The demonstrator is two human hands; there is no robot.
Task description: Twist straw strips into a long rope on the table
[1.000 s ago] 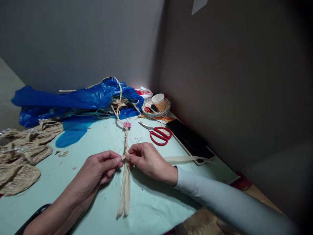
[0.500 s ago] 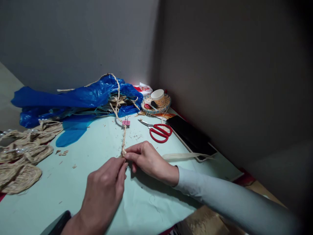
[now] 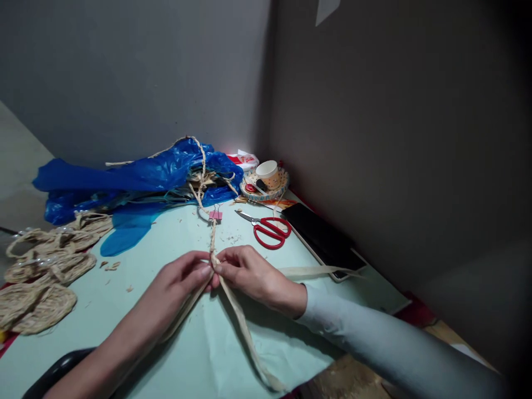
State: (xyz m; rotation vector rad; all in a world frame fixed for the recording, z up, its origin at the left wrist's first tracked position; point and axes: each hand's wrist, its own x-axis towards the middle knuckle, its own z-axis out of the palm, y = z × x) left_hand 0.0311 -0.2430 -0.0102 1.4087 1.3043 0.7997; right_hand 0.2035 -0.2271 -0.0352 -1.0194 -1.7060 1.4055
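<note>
A pale straw-like braid (image 3: 213, 237) runs from a pink binder clip (image 3: 215, 215) down to my fingers. My left hand (image 3: 183, 280) pinches the lower end of the braid from the left, with one flat strand (image 3: 189, 306) trailing below it. From the other side my right hand (image 3: 249, 271) pinches the same spot, thumb and fingertips closed. A loose flat strand (image 3: 241, 321) hangs from between the hands toward the table's front edge. Another strand (image 3: 311, 271) stretches right from behind my right hand across a tablet-like device. My fingertips partly hide the crossing of the strands.
Red-handled scissors (image 3: 272, 231) lie beyond my right hand, beside a black-screened device (image 3: 320, 238). Behind are a blue plastic bag (image 3: 158, 174) and a paper cup (image 3: 268, 173) on a patterned plate (image 3: 266, 194). Woven sandal-like pieces (image 3: 50, 271) line the left side. Walls stand behind and right.
My left hand has turned and come up level with my right hand at the braid. One loose strand now hangs in view between the hands. The view has shifted slightly.
</note>
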